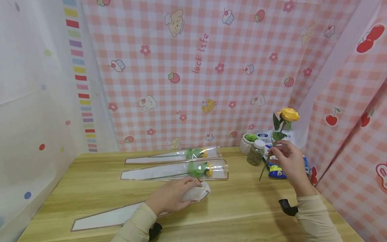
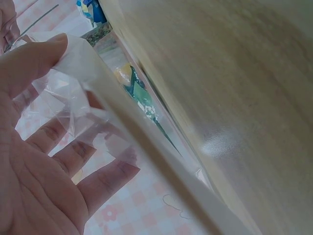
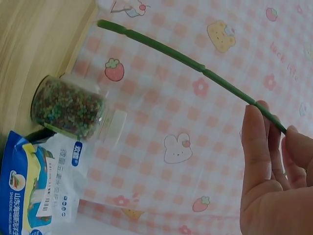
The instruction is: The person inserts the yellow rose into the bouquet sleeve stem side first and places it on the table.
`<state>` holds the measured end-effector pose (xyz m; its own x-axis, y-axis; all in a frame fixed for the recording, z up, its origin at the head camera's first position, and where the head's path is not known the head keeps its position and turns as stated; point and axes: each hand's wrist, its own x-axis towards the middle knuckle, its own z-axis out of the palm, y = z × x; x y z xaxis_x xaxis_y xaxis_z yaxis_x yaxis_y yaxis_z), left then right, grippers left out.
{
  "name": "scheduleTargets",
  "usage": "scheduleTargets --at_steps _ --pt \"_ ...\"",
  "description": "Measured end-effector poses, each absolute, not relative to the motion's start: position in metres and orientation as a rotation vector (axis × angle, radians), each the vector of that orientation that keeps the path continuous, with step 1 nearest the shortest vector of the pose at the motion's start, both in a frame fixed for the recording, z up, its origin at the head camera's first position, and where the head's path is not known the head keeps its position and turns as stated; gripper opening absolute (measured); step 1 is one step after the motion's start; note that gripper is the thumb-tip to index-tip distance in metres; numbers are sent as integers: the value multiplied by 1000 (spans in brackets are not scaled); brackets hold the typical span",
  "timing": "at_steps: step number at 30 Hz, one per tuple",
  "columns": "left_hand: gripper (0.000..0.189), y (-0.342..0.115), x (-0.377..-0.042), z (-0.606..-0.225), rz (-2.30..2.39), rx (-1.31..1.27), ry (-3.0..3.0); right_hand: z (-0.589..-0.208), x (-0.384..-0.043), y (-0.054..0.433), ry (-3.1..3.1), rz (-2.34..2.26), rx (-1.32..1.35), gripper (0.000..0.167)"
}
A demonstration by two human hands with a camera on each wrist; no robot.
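Held upright over the right side of the table is a yellow artificial rose [image 1: 289, 114] with green leaves. My right hand [image 1: 288, 163] pinches its stem, and the bare lower end of the green stem [image 3: 164, 48] sticks out in the right wrist view. My left hand [image 1: 172, 195] grips the wide end of a long tapered flower sleeve [image 1: 105, 216], white with a brown border. In the left wrist view, thumb and fingers lie on either side of its clear film [image 2: 73, 107]. The sleeve's narrow end points left along the table.
Behind the left hand lie two sleeved yellow roses, a nearer one [image 1: 198, 169] and a farther one [image 1: 193, 154]. At the back right stand a white-lidded jar of granules [image 1: 255, 154], a potted plant [image 1: 250, 138] and blue-and-white packets [image 1: 276, 173]. A checked cloth [image 1: 193, 84] hangs behind.
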<state>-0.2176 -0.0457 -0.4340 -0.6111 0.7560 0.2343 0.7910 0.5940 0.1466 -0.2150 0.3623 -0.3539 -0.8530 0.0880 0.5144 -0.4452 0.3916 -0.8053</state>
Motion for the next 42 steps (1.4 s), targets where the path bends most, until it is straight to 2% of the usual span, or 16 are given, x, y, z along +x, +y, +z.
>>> scheduleTargets --at_steps 11,21,29,35,42 --pt "64 -47 -217 -433 -357 -1312 -2652 -354 -214 349 -2032 1627 332 15" --pt "62 -46 -219 -436 -365 -1314 -2650 -353 -209 332 -2104 1641 272 30" --pt "63 -48 -220 -438 -382 -1314 -2636 -356 -209 321 -1993 1799 416 16" --pt "62 -48 -220 -436 -389 -1307 -2648 -356 -208 307 -1969 1843 406 18" --pt "62 -48 -219 -435 -393 -1307 -2655 -358 -204 295 -1954 1873 437 11"
